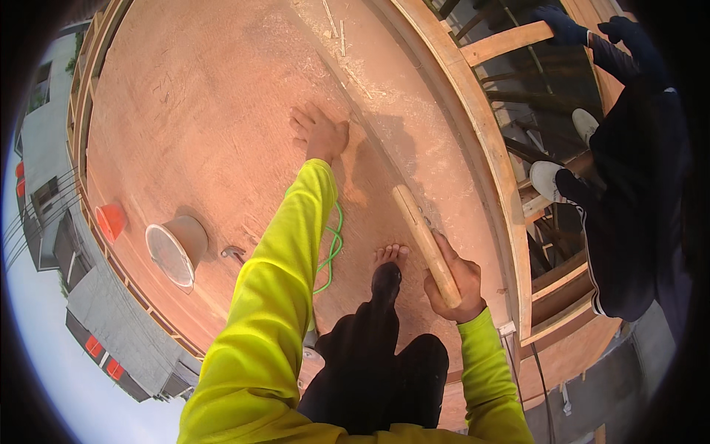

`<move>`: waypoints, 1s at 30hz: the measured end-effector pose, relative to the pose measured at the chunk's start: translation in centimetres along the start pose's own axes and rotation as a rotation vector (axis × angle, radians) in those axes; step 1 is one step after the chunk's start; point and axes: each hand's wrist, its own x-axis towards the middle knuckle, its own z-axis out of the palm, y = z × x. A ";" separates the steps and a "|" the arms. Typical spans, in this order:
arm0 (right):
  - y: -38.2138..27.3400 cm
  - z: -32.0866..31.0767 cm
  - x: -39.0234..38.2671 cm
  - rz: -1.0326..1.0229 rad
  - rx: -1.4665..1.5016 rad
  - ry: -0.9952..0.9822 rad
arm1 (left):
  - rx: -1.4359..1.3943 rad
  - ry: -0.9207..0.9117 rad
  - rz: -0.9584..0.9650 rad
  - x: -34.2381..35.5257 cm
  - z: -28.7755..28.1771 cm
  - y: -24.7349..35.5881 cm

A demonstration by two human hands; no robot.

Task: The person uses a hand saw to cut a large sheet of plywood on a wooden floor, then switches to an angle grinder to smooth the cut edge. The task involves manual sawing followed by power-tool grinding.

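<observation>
My left hand [323, 133] presses flat on the reddish plywood sheet [222, 89], fingers spread, holding nothing. My right hand [460, 285] is closed around the pale wooden handle of a handsaw [423, 240]. Its thin blade appears almost edge-on, stretching away from the handle along a straight line in the plywood, to the right of my left hand. Pale sawdust and a few wood slivers [342, 37] lie along the far part of that line. My bare foot [390, 255] rests on the sheet left of the handle.
A pale bucket [194, 238], a red container [111, 220] and a hammer [234, 253] stand or lie on the left. Green cord [334, 248] loops near my left sleeve. Timber framing [481, 118] with open gaps borders the right, where a dark-gloved co-worker [629, 170] grips a beam.
</observation>
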 end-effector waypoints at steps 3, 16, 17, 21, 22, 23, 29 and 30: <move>0.0 -0.7 2.0 0.082 0.033 -0.072 | -0.030 -0.012 -0.040 0.7 1.7 -0.1; 3.5 1.6 3.3 -0.003 0.131 -0.016 | 0.068 -0.037 -0.022 2.5 1.8 -2.1; 3.0 1.0 4.4 0.018 0.141 -0.027 | 0.073 -0.042 -0.019 2.0 1.8 -0.8; 3.0 1.6 5.0 0.053 0.167 -0.037 | -0.006 -0.076 -0.013 1.8 2.1 -1.2; 2.6 1.6 3.1 -0.027 0.096 0.018 | 0.032 -0.065 -0.033 2.3 1.9 -2.0; 2.5 1.5 2.1 -0.108 0.024 0.073 | 0.071 -0.054 -0.052 2.8 1.7 -2.7; 3.9 3.5 10.3 0.037 0.233 -0.011 | 0.418 0.107 0.031 6.2 7.3 -7.3; 3.2 4.7 11.4 0.020 0.280 -0.022 | 0.675 0.313 -0.013 7.1 7.1 -10.1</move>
